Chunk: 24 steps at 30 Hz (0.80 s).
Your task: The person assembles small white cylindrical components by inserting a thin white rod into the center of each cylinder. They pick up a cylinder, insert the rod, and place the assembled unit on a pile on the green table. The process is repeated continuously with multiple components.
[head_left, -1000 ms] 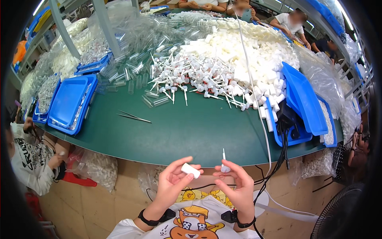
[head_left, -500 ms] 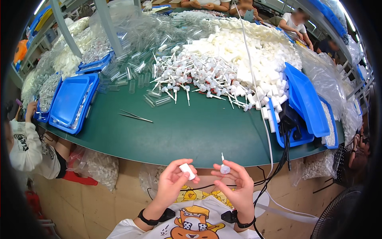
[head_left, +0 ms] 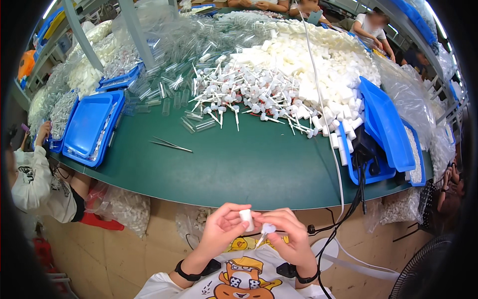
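A: How is this step best handled?
B: In our judgement, use a light, steady grip; keep the cap (head_left: 246,219) in view and the stem (head_left: 266,232) unbent.
A: Grip state?
B: Short of the table's (head_left: 239,174) near edge, your curled left hand (head_left: 224,226) pinches the cap; your right hand (head_left: 291,236), fingers bent, holds the stem close beside. Contact between them: cannot be confirmed.

Tweezers (head_left: 172,145) lie at a slant on the green worktop (head_left: 224,172), and over to the left, blue trays (head_left: 88,124) sit stacked near the edge! Out right, a long blue tray (head_left: 387,129) leans tilted, black cables (head_left: 359,190) hanging down near it. A white cable (head_left: 337,167) cuts past; low in the right corner, there's a black fan (head_left: 417,261).
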{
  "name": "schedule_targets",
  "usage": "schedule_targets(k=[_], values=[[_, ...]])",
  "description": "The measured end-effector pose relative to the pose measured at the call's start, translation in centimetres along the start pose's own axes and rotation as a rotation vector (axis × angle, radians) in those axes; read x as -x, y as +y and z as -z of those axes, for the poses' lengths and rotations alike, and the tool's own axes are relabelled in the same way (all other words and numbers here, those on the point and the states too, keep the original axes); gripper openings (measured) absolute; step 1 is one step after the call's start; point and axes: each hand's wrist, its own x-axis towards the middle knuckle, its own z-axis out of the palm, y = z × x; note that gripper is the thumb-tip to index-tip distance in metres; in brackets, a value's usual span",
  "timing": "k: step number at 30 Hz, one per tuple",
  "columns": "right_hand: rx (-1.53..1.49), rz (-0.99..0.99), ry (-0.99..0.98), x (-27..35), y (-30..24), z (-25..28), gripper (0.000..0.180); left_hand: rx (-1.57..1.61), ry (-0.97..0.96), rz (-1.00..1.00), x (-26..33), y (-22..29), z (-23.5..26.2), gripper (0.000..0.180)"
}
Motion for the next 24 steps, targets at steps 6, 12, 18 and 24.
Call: schedule_targets(k=[6,12,18,24], values=[[0.196,0.004,0.046,-0.2,-0.5,-1.5,0.036,-0.015,-0.024,0.054,-0.2,-0.2,0.0,0.032],[0.191,0.007,0.017,-0.2,-0.1,-1.6,0.038,-0.032,-0.024,0.098,0.0,-0.5,0.5,0.031],[0.143,0.016,-0.015,-0.6,0.4,-1.1,0.034,-0.016,-0.053,0.126,0.3,-0.5,0.6,0.033],[-0.127,-0.112,-0.049,-0.1,1.4,-0.9,0.027,0.022,-0.162,0.240,0.7,0.5,0.4,0.034]])
